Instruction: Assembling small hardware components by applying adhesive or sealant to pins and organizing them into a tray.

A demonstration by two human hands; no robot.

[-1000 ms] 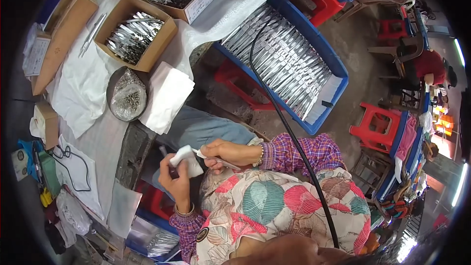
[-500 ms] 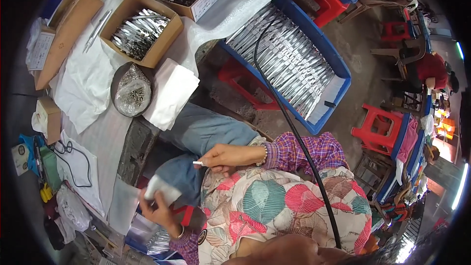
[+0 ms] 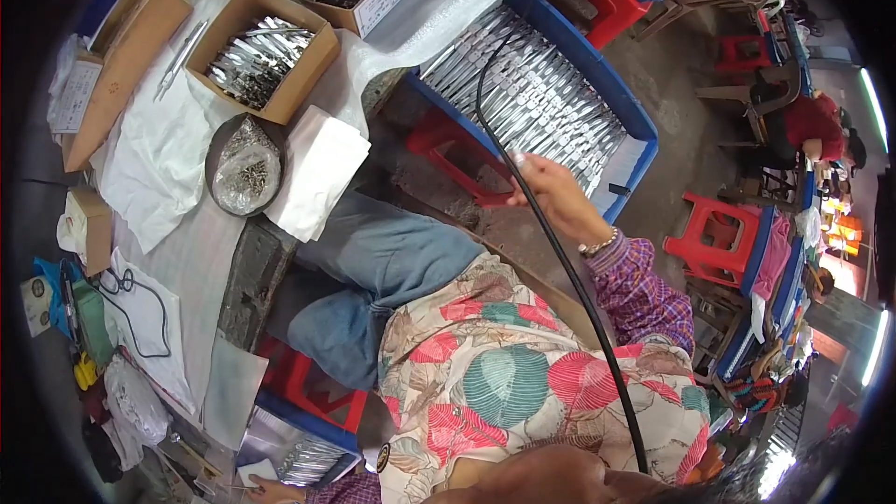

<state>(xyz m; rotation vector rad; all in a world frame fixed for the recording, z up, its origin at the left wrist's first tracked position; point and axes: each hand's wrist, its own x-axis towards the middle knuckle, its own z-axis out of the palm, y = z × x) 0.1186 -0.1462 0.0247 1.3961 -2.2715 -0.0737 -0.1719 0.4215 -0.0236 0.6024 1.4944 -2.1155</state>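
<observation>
L hand (image 3: 273, 492) grasping 1 white cloth (image 3: 255, 472), R hand (image 3: 558, 199) nr 1 blue tray (image 3: 590, 77), grip unclear

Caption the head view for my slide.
Right hand near a blue tray, left hand at a white pad beside another tray.

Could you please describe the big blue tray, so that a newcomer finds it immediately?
From the white-covered worktable, look right to a blue tray filled with slim silvery pieces, the right hand before its near edge. It appears much larger than the other blue trays.
</observation>
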